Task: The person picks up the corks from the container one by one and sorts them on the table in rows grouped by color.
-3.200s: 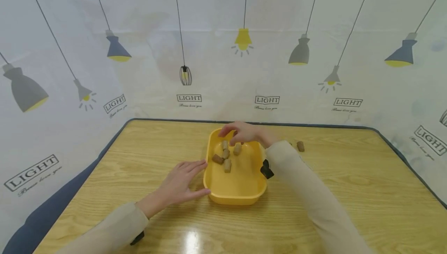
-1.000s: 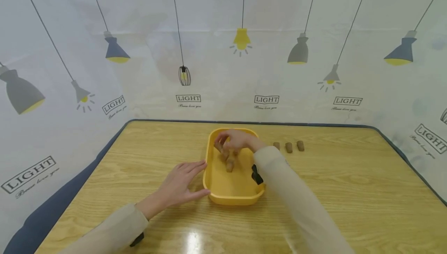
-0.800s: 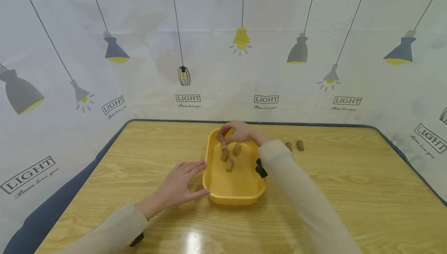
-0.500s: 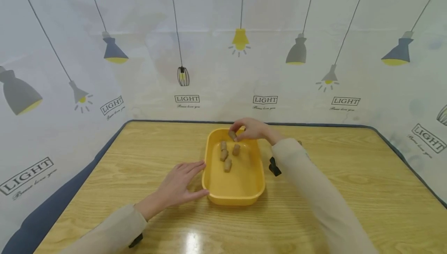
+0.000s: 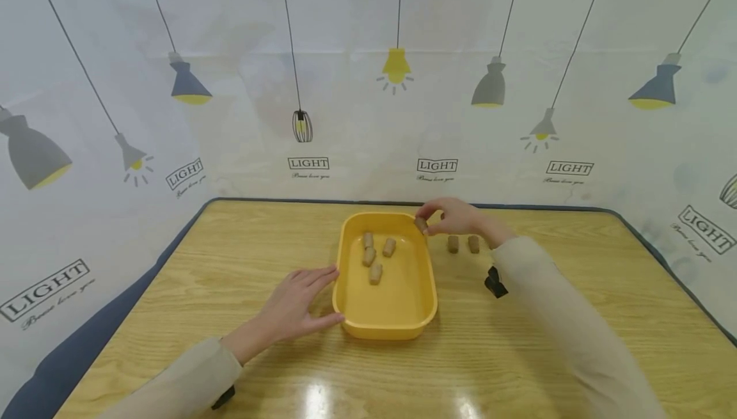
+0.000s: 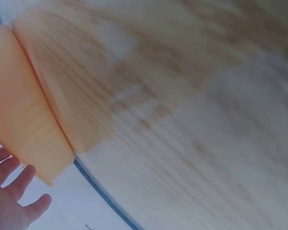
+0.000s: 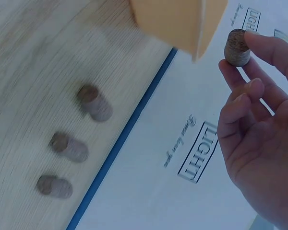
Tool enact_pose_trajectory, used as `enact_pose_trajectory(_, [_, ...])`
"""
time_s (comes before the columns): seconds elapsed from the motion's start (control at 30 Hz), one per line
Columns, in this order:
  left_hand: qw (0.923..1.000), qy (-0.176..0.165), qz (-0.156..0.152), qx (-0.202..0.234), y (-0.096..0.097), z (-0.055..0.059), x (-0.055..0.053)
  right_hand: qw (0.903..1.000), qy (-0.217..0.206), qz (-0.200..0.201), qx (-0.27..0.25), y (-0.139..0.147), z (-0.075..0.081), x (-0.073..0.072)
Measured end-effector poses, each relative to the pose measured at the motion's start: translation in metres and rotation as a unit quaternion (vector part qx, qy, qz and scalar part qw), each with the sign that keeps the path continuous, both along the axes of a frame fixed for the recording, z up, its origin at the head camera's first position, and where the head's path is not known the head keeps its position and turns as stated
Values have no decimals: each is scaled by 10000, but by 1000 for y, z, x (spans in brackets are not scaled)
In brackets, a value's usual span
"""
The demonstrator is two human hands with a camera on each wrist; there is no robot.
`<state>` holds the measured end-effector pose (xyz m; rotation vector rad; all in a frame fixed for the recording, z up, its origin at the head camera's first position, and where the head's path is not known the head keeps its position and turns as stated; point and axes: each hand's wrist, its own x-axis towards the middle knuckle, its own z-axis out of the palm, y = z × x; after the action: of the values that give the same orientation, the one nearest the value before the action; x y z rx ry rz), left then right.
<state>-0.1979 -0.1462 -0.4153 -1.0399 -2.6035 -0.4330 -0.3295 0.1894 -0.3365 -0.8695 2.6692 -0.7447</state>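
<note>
The right hand (image 5: 457,215) pinches a small brown cylindrical stopper of cork-like material (image 5: 421,223) by the upper right rim of a yellow rounded-rectangular plastic tub (image 5: 397,304).

In the head view the pinched stopper sits right of centre, between the right hand's thumb and fingertips and well apart from the left hand (image 5: 293,304); the right wrist view shows it at upper right, near the tub's wall. Lower left of centre, the left hand is spread wide, fingers straight and thumb apart, tips at the tub's left rim. Four similar brown stoppers (image 5: 375,273) lie in the tub's upper part. Three loose brown stoppers (image 7: 95,102) form a row at the right wrist view's left, on the pale wood-grained table (image 5: 230,246).
</note>
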Motion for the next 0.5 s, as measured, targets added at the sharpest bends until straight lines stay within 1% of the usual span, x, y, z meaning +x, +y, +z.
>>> enact_pose_trajectory(0.17, [10000,-7,1,-2,0,0,0,9998,24,-199,-39,29,-3,4])
enact_pose_trajectory(0.37, [10000,-20,22,-31,0,0,0,9991,257,-330,-22,64,-4,14])
enact_pose_trajectory(0.5, [10000,-44,23,-21,0,0,0,9983,238,-539,5,87,-5,20])
